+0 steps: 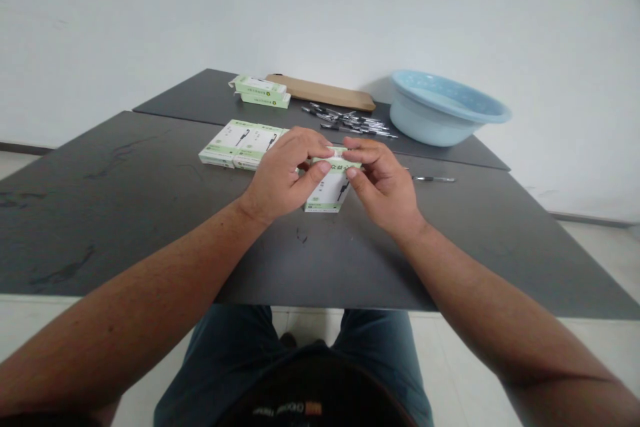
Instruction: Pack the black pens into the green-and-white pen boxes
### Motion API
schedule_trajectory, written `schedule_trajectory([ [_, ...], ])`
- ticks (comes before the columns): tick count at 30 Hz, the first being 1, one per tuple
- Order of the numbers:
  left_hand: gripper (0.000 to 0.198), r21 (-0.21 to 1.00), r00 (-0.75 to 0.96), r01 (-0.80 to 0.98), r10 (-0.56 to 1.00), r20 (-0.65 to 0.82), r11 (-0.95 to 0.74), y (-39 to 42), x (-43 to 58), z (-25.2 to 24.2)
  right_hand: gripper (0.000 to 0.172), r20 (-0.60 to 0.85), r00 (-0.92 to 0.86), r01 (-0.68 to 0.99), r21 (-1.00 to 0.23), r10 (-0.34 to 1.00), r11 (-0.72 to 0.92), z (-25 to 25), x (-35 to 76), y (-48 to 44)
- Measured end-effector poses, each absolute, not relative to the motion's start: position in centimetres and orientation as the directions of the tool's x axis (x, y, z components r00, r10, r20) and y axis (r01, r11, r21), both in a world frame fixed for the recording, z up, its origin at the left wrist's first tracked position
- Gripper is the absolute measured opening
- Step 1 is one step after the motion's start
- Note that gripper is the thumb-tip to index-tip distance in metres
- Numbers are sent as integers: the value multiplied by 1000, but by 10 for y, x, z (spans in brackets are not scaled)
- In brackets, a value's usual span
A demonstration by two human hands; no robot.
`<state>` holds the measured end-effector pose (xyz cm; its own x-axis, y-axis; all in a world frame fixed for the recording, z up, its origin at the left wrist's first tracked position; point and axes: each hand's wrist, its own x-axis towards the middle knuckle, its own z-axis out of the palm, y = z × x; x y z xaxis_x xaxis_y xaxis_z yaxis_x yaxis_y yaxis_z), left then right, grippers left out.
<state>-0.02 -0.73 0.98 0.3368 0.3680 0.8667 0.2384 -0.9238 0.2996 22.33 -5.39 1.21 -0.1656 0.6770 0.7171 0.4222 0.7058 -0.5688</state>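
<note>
A small green-and-white pen box [325, 192] stands upright on the dark table between my hands, a pen printed on its front. My left hand [290, 173] grips its upper left side, thumb on the front and fingers over the top. On the upper right, my right hand [385, 183] holds it the same way, fingertips at the top edge. The fingers partly cover the box top, so I cannot tell how far its flap is closed. Just left of my left hand lie similar pen boxes [235, 143], side by side and flat.
Two more pen boxes [264, 99] are stacked at the back left, by a brown cardboard piece [325, 91]. Several black-and-clear pens [355, 121] lie in a pile behind my hands. A single pen [434, 179] lies to the right. A light blue basin [435, 117] stands at the back right.
</note>
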Motion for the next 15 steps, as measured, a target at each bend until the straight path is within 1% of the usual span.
schedule_trajectory([
  [2,21,330,342,223,391,855,-917,-5,0,6,22,721,-165,407,-572,673,712,7,225,-52],
  [4,21,350,342,231,413,844,-908,-4,-1,5,27,705,-163,408,-589,690,698,2,226,-52],
  [5,21,356,339,239,421,841,-903,-3,-1,4,34,687,-158,406,-610,710,680,-1,226,-52],
  [6,20,359,334,245,425,841,-901,-3,-1,4,45,658,-154,402,-640,737,655,-5,225,-52],
  [9,18,363,311,244,427,849,-899,-5,0,4,86,512,-165,397,-748,843,531,-16,222,-56],
  [10,18,372,295,245,434,851,-895,-6,1,3,95,452,-178,413,-772,874,484,-20,221,-57],
  [11,18,388,272,246,447,852,-888,-6,3,2,97,395,-190,442,-783,899,437,-24,220,-58],
  [12,18,415,245,246,471,848,-876,-6,5,0,94,345,-196,480,-783,918,397,-27,220,-59],
  [13,18,451,213,237,500,840,-860,-4,6,-3,85,306,-199,515,-775,931,365,-29,220,-60],
  [15,19,533,190,212,569,800,-819,0,10,-8,59,246,-214,545,-773,946,324,-33,221,-61],
])
